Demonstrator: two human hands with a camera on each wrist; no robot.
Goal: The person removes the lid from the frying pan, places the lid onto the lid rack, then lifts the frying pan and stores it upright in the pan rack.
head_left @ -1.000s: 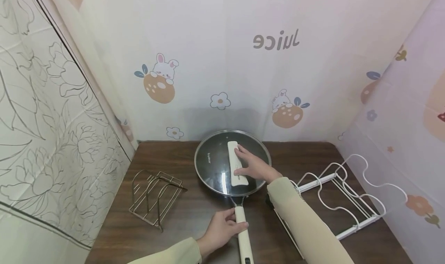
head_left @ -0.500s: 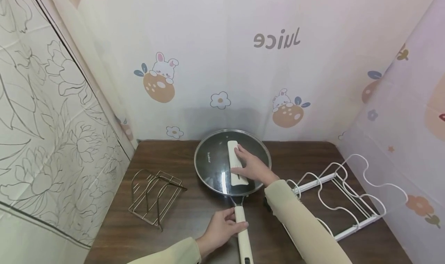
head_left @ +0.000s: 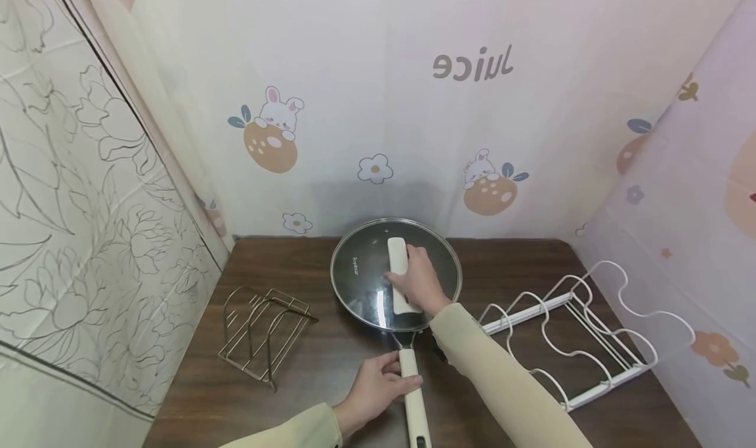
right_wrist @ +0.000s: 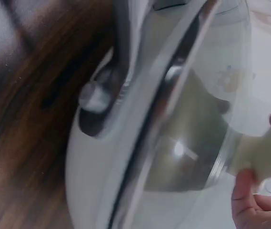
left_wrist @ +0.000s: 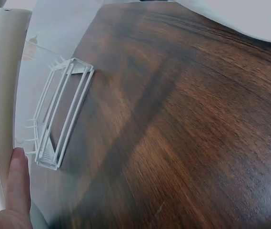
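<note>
A frying pan with a pale outer wall (right_wrist: 90, 183) stands at the back middle of the table, covered by a glass lid (head_left: 363, 297) with a metal rim. In the head view my left hand (head_left: 373, 390) pinches the cream pan handle (head_left: 417, 412), thumb across its top; the left wrist view shows that handle upright at the left edge. My right hand (head_left: 420, 281) grips the cream lid handle (head_left: 398, 256), its thumb on the near-left side and fingers on the right. The right wrist view has thumb and fingertips pinching this handle. The lid appears seated on the pan.
A bronze wire rack (head_left: 270, 363) stands on the brown wooden table (head_left: 195, 389) to the left. On the right lies a white rack (head_left: 525, 314) with wavy wire dividers, partly behind the right forearm. A patterned curtain (head_left: 378, 107) hangs close behind the pan.
My right hand has tightened from fingers resting along the lid handle to a grip over it, and the right forearm has swung left. My left hand, pan and lid look unmoved.
</note>
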